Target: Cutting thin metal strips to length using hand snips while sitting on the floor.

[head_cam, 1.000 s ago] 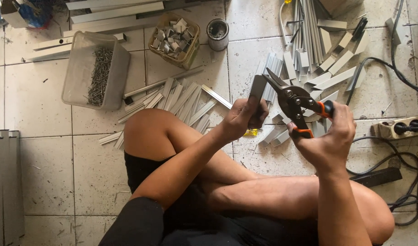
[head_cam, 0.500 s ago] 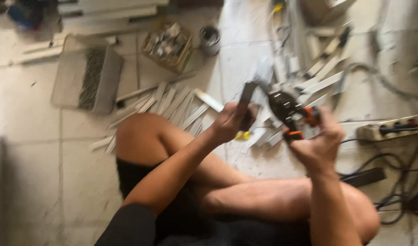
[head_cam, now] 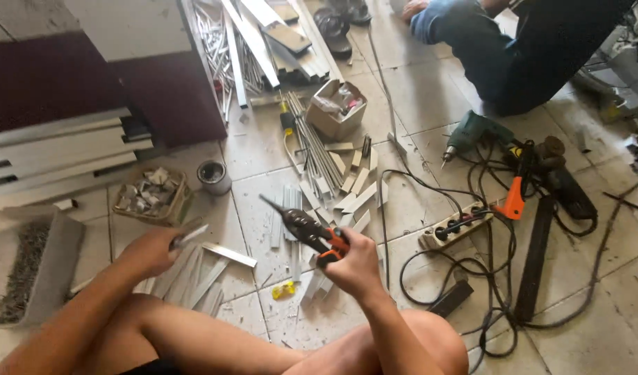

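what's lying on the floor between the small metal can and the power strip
In the head view, between the metal can and the power strip lie short pale metal strips on the tiles; the riveter in the right hand crosses that stretch.

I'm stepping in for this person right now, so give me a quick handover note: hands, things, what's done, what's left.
Left hand: shut on a short metal strip, held over the floor.
Right hand: shut on the orange handles of the riveter, its nose pointing up-left, apart from the strip.
More cut strips lie by the left knee, others at; tray of rivets far left.
Done: strip and tool in hand.
Left: tool not yet on the strip.
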